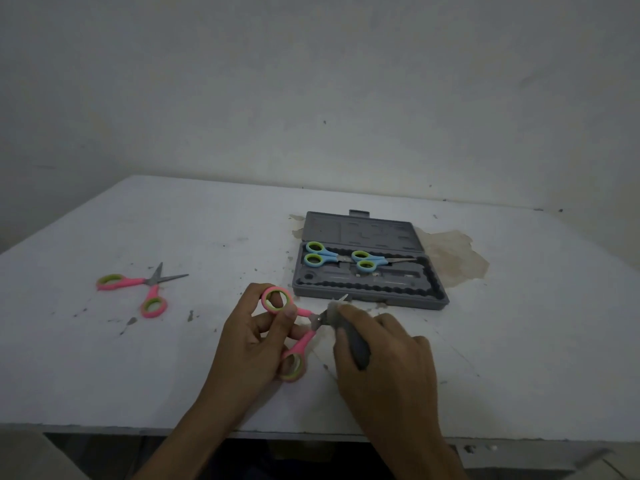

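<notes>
My left hand (247, 341) grips a pair of pink scissors (298, 344) with green-lined loops, fingers through and around the handles, just above the white table (173, 230). My right hand (388, 355) holds a dark grey tool handle (358, 348) whose tip meets the scissors near the pivot; the blades are blurred and mostly hidden there. An open grey plastic case (367, 292) lies beyond my hands with two blue scissors (320, 254) (369, 260) in its tray.
A second pair of pink scissors (138, 287) lies open on the table to the left. A brownish stain (453, 252) marks the table right of the case. A wall rises behind the table; the near edge runs under my forearms.
</notes>
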